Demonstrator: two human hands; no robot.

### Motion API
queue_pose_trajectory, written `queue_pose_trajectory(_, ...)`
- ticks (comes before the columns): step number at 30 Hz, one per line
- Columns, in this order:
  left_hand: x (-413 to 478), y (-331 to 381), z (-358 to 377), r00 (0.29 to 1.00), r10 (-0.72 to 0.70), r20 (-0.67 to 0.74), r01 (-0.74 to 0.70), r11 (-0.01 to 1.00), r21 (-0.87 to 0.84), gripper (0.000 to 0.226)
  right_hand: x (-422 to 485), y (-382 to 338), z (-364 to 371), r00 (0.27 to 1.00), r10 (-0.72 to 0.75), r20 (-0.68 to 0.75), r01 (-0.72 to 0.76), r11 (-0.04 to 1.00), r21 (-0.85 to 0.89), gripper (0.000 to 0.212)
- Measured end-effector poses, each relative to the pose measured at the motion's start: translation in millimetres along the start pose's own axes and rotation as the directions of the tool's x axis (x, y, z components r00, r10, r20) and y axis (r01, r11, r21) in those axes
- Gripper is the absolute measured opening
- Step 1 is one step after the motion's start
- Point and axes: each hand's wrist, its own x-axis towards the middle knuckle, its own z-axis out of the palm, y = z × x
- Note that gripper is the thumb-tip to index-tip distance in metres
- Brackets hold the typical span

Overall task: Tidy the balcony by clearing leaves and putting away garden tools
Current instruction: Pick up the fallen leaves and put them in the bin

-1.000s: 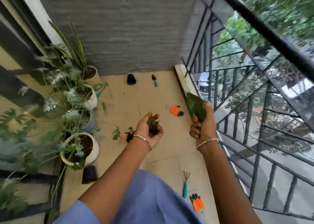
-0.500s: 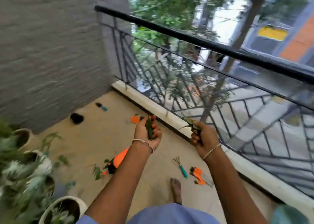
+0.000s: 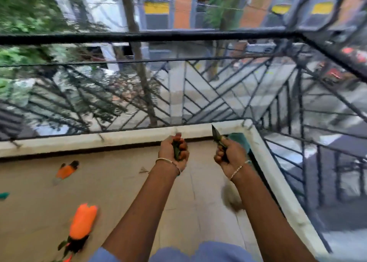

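My left hand (image 3: 173, 152) grips a small bunch of dark green leaves (image 3: 176, 152) in its curled fingers. In my right hand (image 3: 228, 155) is a large green leaf (image 3: 216, 135), its tip sticking up past my thumb. Both hands are raised over the tan balcony floor (image 3: 119, 182), close to the white kerb (image 3: 99, 139) under the black railing (image 3: 178, 36). An orange-and-black garden tool (image 3: 82, 225) lies at the lower left, with another orange tool (image 3: 65, 171) farther back. A small hand rake (image 3: 143, 170) shows just left of my left wrist.
A teal object (image 3: 239, 140) sits in the corner behind my right hand. A teal tool handle (image 3: 4, 195) pokes in at the left edge. My bare foot (image 3: 231, 199) shows blurred between my arms. The railing turns a corner at the upper right; street lies beyond.
My view has swung right, from the plant pots and grey wall to the railing corner. Both hands kept their leaves and moved toward that corner.
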Motion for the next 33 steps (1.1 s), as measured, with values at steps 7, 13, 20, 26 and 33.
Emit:
queue_pose_trajectory(7,-1.4,-154.7,82.9,0.98,-0.191,0.052,0.172,0.952,0.253,0.025,-32.1,-43.9,-164.3,0.965,-0.027,-0.261,0.063,0.989,0.132,0.023)
queue_pose_trajectory(13,-16.9,-308.9,118.2,0.92,-0.391,0.022,0.348,0.842,0.412,0.022,-83.7,-73.1,-322.7,0.873,-0.032,-0.486,0.171,0.955,0.243,0.027)
queue_pose_trajectory(20,-27.2,-461.3,118.4,0.847,-0.511,-0.148,0.493,0.647,0.582,0.023,-126.5,-50.6,-469.0,0.726,0.141,-0.673,0.184,0.904,0.387,0.02)
queue_pose_trajectory(26,-7.3,-553.5,86.3,0.805,-0.487,-0.34,0.58,0.521,0.626,0.021,-123.3,2.5,-560.7,0.577,0.343,-0.741,0.128,0.858,0.497,0.017)
queue_pose_trajectory(33,46.0,-662.8,36.6,0.728,-0.505,-0.464,0.678,0.429,0.597,0.022,-78.3,83.2,-655.6,0.444,0.501,-0.743,0.129,0.785,0.606,0.021)
